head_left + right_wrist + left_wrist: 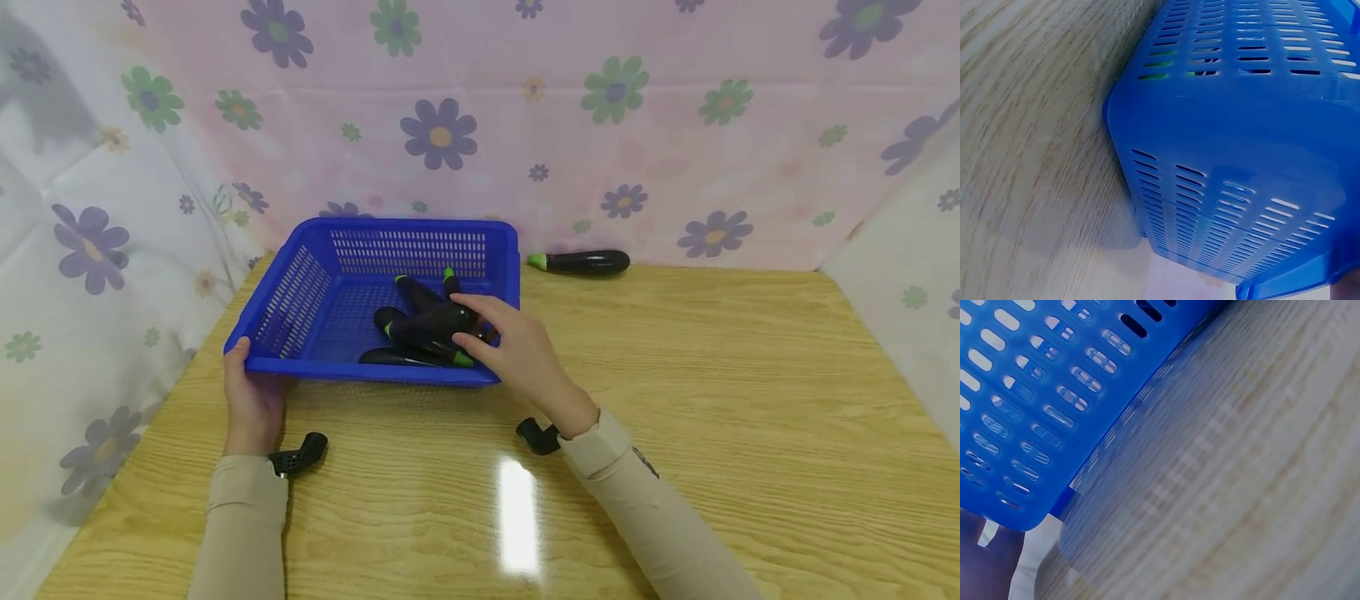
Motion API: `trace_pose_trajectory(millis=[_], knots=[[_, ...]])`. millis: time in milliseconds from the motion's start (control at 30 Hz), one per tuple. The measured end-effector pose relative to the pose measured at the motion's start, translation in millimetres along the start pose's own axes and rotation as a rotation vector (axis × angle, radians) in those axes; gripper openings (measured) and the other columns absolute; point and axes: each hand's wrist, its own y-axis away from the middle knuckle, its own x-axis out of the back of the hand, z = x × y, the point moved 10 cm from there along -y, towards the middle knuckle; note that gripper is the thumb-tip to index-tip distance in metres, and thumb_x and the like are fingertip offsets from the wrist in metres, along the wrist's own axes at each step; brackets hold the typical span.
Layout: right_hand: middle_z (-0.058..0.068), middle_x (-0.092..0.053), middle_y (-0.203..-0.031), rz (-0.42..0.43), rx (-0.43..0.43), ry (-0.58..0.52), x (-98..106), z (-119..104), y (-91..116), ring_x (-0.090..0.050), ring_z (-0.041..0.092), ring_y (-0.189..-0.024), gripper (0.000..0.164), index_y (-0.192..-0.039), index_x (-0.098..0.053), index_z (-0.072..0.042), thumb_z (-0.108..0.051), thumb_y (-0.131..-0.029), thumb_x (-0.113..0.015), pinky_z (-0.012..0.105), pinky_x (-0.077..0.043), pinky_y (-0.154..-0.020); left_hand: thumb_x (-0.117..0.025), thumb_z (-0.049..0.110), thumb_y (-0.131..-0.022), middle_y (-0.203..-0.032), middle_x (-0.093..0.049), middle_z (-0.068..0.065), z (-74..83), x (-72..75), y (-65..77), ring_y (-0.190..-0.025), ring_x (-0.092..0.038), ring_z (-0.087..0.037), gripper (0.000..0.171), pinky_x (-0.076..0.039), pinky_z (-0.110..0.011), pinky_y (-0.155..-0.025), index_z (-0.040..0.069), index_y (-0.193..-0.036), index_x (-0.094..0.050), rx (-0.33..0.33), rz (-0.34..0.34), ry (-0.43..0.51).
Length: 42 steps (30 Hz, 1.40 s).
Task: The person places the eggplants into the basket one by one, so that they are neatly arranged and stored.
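Observation:
A blue plastic basket with slotted walls stands on the table, several dark purple eggplants lying in its right part. At its front left corner my left hand grips the rim, thumb on top and the other fingers hidden below. My right hand reaches over the right wall and holds an eggplant between thumb and fingers, above the others. In the left wrist view, part of the left hand shows at the basket corner. The right wrist view looks at the basket's outer wall.
Another eggplant with a green stem end lies on the wooden table to the basket's right, near the back edge. Flowered cloth hangs behind the table and at its sides. Black wrist-worn devices sit by both sleeves.

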Motion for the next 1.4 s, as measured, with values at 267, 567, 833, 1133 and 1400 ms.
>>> trace_pose_trajectory(millis=[267,567,833,1133,1400], knots=[[-0.003,-0.061,-0.114,0.006,-0.011,0.03,-1.9,-2.6,-0.6,-0.058,0.012,-0.083,0.047,-0.131,-0.05,-0.023,-0.033,-0.087,-0.061,0.028,-0.045,-0.063,-0.043,0.041,-0.091,-0.139,-0.037,-0.001,1.8,0.8,-1.3,-0.128,-0.032,-0.017,0.051,-0.018,-0.032,-0.109,0.026,-0.137,-0.027,-0.024,0.011,0.019],[0.0,-0.065,-0.106,-0.004,0.037,0.005,-5.7,-6.2,-0.3,-0.062,0.012,-0.092,0.034,-0.12,-0.059,-0.019,-0.026,-0.087,-0.063,0.032,-0.048,-0.071,-0.044,0.041,-0.091,-0.139,-0.037,-0.001,0.5,0.7,-3.7,-0.127,-0.032,-0.017,0.051,-0.019,-0.033,-0.108,0.025,-0.137,-0.027,-0.029,0.001,0.037],[0.0,-0.063,-0.106,-0.032,0.042,-0.023,-6.8,-4.2,-0.5,-0.059,0.008,-0.089,0.027,-0.116,-0.061,-0.018,-0.025,-0.089,-0.06,0.036,-0.047,-0.07,-0.044,0.039,-0.091,-0.14,-0.036,-0.001,2.3,0.6,-4.6,-0.129,-0.03,-0.017,0.052,-0.019,-0.031,-0.109,0.024,-0.137,-0.026,-0.041,-0.004,0.049],[-0.005,-0.062,-0.108,-0.063,0.048,-0.019,-7.2,-1.9,0.5,-0.057,0.006,-0.09,0.024,-0.113,-0.063,-0.018,-0.027,-0.092,-0.056,0.039,-0.048,-0.074,-0.044,0.041,-0.09,-0.139,-0.037,-0.001,-0.9,-1.3,-3.0,-0.126,-0.032,-0.018,0.052,-0.02,-0.034,-0.107,0.026,-0.137,-0.028,-0.014,-0.014,0.058],[-0.01,-0.064,-0.105,-0.078,0.051,-0.025,-5.8,-2.8,-1.3,-0.057,0.005,-0.096,0.022,-0.108,-0.065,-0.017,-0.027,-0.092,-0.055,0.03,-0.047,-0.082,-0.043,0.042,-0.09,-0.14,-0.036,-0.001,0.2,-1.5,-1.6,-0.128,-0.032,-0.018,0.052,-0.018,-0.035,-0.109,0.027,-0.138,-0.027,-0.011,-0.004,0.028]])
